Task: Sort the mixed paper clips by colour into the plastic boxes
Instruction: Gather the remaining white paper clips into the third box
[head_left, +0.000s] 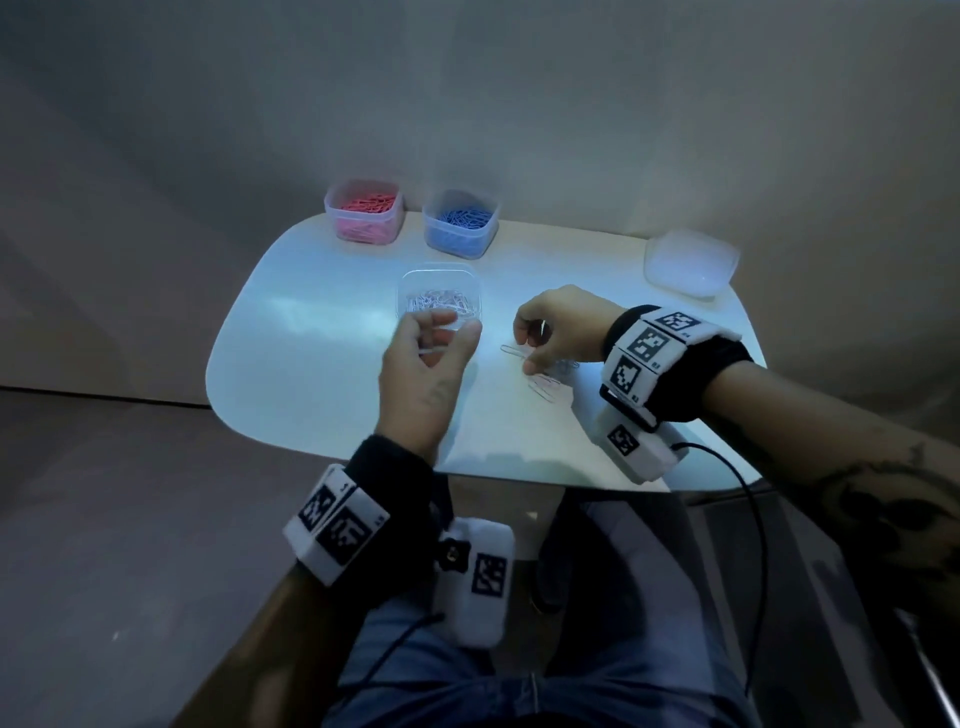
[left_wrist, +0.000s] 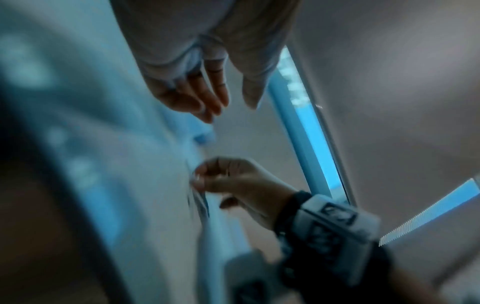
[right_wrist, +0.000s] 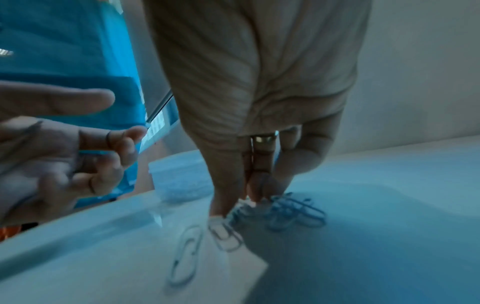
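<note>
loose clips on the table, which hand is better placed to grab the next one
Right. The right hand already has its fingertips down among the loose paper clips, while the left hand hovers by the clear box, seemingly holding a clip.

Three small clear plastic boxes stand open on the table: the pink-clip box (head_left: 363, 210) and the blue-clip box (head_left: 460, 222) side by side at the far edge, and the white-clip box (head_left: 439, 297) nearer, in front of them. A few loose clips (head_left: 540, 371) lie scattered flat on the tabletop to the right of the white-clip box. Among them are pale clips (right_wrist: 185, 259) and a tangle of blue clips (right_wrist: 296, 211).
</note>
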